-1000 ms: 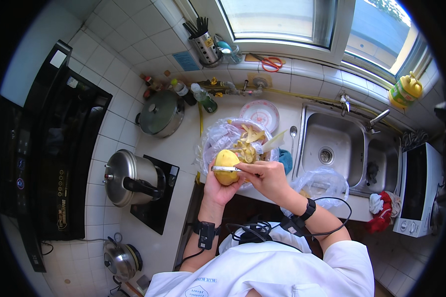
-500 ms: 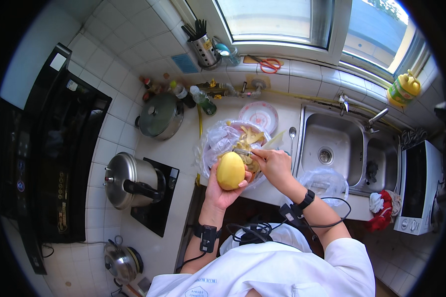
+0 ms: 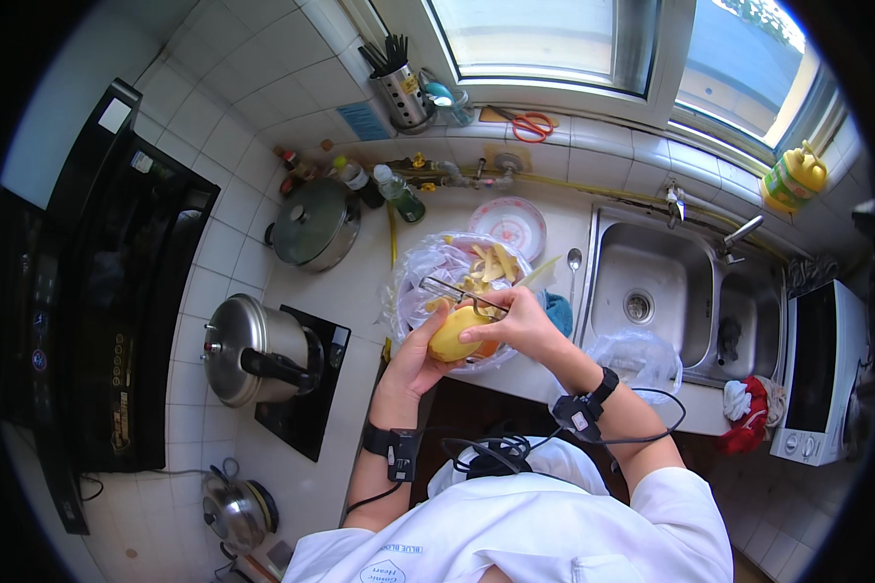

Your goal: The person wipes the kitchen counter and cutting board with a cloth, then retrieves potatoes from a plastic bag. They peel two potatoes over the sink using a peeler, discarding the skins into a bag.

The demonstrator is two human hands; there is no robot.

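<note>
The potato (image 3: 454, 337), pale and apparently bare of most skin, is held above the near side of a bag-lined bowl (image 3: 405, 279). Its left end is gripped by the left hand (image 3: 414, 360); the metal peeler (image 3: 467, 294) is held in the right hand (image 3: 523, 321), whose thumb is pressed against the potato. Peelings (image 3: 497, 264) are heaped in the bowl, and a plate (image 3: 507, 227) is set just beyond it on the bench (image 3: 369, 291). If the bare flesh is wet, the potato could be lost from the left hand and dropped among the peelings. Fingers could be nicked, as the peeler is held so close to them, and the loose bag (image 3: 399, 316) could be snagged if the tool is lowered.
</note>
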